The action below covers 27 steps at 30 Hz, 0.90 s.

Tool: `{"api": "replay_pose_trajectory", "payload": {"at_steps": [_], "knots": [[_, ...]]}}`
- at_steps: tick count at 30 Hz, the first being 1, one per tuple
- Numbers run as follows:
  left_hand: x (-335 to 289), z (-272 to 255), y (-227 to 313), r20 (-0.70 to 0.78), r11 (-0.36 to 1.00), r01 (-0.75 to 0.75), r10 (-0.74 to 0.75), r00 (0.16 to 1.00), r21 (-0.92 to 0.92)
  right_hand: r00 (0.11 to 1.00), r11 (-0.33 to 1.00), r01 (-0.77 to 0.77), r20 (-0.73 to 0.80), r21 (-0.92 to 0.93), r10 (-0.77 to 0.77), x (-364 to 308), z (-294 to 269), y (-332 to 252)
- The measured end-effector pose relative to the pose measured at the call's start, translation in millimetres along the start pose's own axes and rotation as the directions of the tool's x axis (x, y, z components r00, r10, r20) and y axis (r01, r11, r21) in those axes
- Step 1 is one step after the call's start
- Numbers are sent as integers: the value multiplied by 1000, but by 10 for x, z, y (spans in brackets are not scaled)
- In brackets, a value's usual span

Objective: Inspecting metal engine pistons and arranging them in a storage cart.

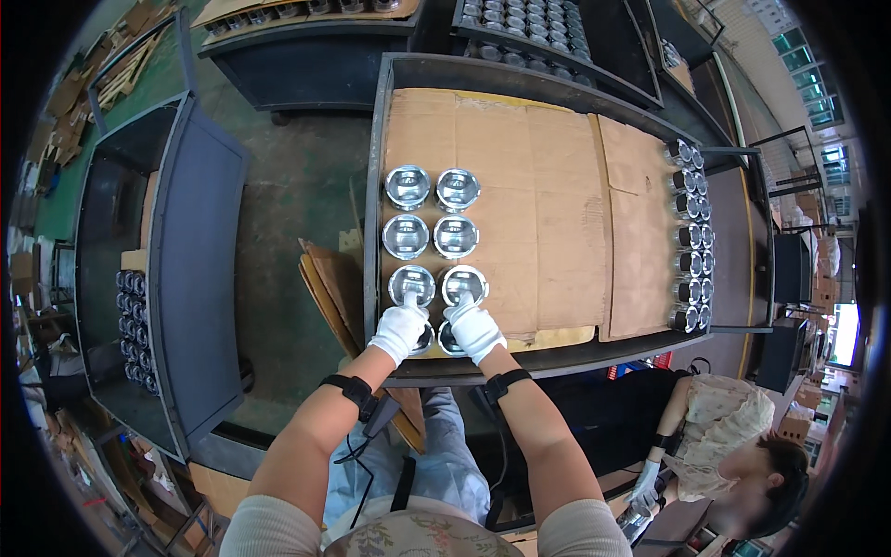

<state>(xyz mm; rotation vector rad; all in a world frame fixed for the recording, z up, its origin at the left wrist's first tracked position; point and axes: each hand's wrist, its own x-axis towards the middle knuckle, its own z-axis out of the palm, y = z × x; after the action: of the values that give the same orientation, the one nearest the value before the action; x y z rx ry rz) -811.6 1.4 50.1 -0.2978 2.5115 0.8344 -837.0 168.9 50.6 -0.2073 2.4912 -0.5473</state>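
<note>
Viewed remotely, my gloved left grip (399, 332) is clasped on the left piston (412, 276) and my right grip (474, 332) on the right piston (464, 275), thumbs inside, near the cardboard-lined counter's (373, 186) left edge.

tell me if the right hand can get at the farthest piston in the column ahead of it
Probably yes, once the right hand leaves the nearer piston it touches; nothing covers the farthest piston from above.

Your dark metal-rimmed cart (373, 213) has its bed lined with brown cardboard (529, 213). Silvery pistons (456, 237) stand in two columns at your left; another double column (689, 237) lines the right end.
</note>
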Motion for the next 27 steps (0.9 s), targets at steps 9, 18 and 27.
{"api": "replay_pose_trajectory", "payload": {"at_steps": [9, 18, 27], "knots": [[30, 115, -174, -15, 995, -77, 78, 997, 64, 998, 998, 58, 10, -24, -57, 101, 351, 154], [-14, 176, -337, 17, 870, -422, 432, 902, 254, 1000, 998, 4, -18, -63, -5, -99, 76, 11], [-580, -578, -312, -54, 692, -623, 684, 727, 365, 719, 999, 45, -695, -2, -34, -1982, -151, -322]]}}
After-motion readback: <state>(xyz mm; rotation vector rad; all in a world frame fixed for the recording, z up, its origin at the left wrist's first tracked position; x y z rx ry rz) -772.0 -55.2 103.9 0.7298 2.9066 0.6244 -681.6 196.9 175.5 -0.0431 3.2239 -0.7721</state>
